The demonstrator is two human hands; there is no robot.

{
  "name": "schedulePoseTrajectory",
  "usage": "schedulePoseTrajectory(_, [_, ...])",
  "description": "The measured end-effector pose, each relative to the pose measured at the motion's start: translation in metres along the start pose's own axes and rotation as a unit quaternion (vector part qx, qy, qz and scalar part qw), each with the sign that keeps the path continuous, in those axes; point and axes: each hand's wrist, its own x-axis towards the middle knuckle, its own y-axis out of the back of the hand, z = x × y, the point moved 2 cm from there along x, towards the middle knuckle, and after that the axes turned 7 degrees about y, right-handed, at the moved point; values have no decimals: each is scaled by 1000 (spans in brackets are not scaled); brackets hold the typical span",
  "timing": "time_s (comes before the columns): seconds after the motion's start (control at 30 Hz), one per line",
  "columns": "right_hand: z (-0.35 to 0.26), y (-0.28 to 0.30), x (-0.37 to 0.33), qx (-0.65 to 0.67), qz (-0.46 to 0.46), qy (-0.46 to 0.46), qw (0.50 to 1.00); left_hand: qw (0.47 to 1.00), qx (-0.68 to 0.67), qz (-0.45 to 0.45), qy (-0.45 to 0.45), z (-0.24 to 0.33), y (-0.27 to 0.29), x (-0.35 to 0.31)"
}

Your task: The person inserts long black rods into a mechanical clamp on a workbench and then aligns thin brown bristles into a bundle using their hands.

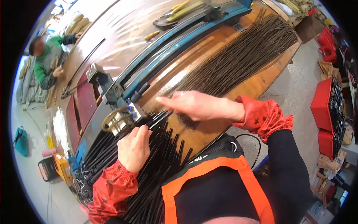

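Observation:
My left hand (134,150), in a red star-patterned oversleeve, is closed with its fingers curled down over a bundle of black tubes (158,143); what lies inside the grip is hidden. Just right of it my right hand (195,105) hovers near the tube ends, index finger stretched out leftward and the other fingers partly hidden. I see nothing held in it. Right beyond both hands is the metal head (116,93) of a teal-railed bench device (164,48), with a yellowish ring (116,119) on its near side. Long thin dark-brown strands (238,61) lie spread beside the right hand.
At the far left a person in a green top (50,56) works at the same table (268,80). Shears (166,21) and a yellow-handled tool (151,36) lie beyond the rails. Red bins (321,102) stand on the floor at right; an orange-yellow device (62,168) sits at lower left.

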Motion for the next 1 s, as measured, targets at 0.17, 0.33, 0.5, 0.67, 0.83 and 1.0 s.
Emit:
schedulePoseTrajectory(0.17, [16,23,1,-36,97,82,991,998,31,22,-53,16,21,34])
schedulePoseTrajectory(0.33, [89,110,-54,-193,225,-201,934,988,67,114,-77,10,76,90])
schedulePoseTrajectory(0.5, [91,138,-39,-188,202,-104,956,987,27,46,-148,21,39,136])
schedulePoseTrajectory(0.67, [79,136,-30,-143,141,12,980,985,-14,-15,-169,34,13,163])
schedulePoseTrajectory(0.83, [130,195,-124,-312,294,-224,875,991,4,2,-130,36,23,171])
schedulePoseTrajectory(1.0, [111,204,-108,-345,301,-116,881,985,-45,23,-166,40,14,178])
